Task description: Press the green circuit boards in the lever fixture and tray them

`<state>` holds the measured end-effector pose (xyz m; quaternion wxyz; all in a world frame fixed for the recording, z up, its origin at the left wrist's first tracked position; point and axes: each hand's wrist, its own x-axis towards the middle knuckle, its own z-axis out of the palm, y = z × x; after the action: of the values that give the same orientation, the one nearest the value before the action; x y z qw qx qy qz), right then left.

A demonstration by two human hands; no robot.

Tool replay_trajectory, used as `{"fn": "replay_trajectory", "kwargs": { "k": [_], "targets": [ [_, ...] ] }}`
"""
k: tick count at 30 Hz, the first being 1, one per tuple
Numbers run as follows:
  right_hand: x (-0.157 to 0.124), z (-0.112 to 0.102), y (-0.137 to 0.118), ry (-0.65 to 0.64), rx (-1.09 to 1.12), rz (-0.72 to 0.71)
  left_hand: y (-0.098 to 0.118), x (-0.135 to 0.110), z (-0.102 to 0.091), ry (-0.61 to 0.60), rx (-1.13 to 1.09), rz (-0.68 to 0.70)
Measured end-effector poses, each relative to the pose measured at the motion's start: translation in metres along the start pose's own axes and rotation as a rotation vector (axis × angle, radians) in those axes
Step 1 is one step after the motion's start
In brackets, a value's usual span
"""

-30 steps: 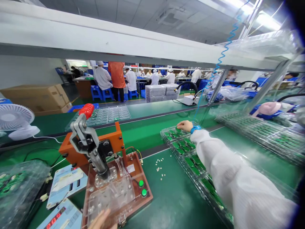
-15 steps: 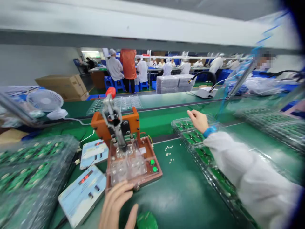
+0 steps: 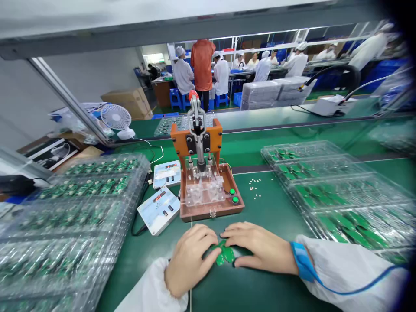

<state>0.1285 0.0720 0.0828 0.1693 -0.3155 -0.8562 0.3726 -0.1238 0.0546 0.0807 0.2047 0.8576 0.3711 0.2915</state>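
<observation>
Two or so small green circuit boards (image 3: 225, 255) lie close together on the green bench in front of me. My left hand (image 3: 192, 255) has thumb and fingers on the boards' left side, seemingly gripping an edge. On the other side, my right hand (image 3: 260, 246), wearing a blue wrist strap (image 3: 302, 261), curves around them with thumb and fingers apart. Beyond both hands stands a test fixture (image 3: 201, 173) with an orange frame, a red-knobbed toggle clamp and a clear plate. Its brown base (image 3: 198, 213) carries two green buttons.
Two display boxes (image 3: 159, 210) sit left of the fixture. Clear trays of green boards stand at left (image 3: 81, 203) and right (image 3: 338, 195). Tiny pale pieces (image 3: 255, 188) lie scattered on the bench. A fan (image 3: 116, 117) is behind; several people work in the background.
My right hand has come from the right tray to the boards at the front. My left hand has left the fixture's front edge and joined it. The view has shifted.
</observation>
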Motion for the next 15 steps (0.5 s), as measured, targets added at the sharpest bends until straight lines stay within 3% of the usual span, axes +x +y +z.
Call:
{"fn": "replay_trajectory", "kwargs": {
  "k": [6,10,12,15],
  "targets": [
    [0.005,0.005,-0.003,-0.061,-0.069,0.013,-0.004,-0.014,0.006,-0.068,0.009,-0.062],
    [0.01,-0.022,-0.015,-0.056,0.031,0.007,-0.006,-0.013,0.004,-0.174,0.017,-0.086],
    [0.017,-0.042,-0.016,0.031,0.055,0.019,-0.006,-0.012,0.003,-0.204,0.02,-0.083],
    [0.037,-0.065,-0.011,0.293,-0.067,0.044,-0.006,-0.012,0.002,-0.224,0.022,-0.085]
  ]
}}
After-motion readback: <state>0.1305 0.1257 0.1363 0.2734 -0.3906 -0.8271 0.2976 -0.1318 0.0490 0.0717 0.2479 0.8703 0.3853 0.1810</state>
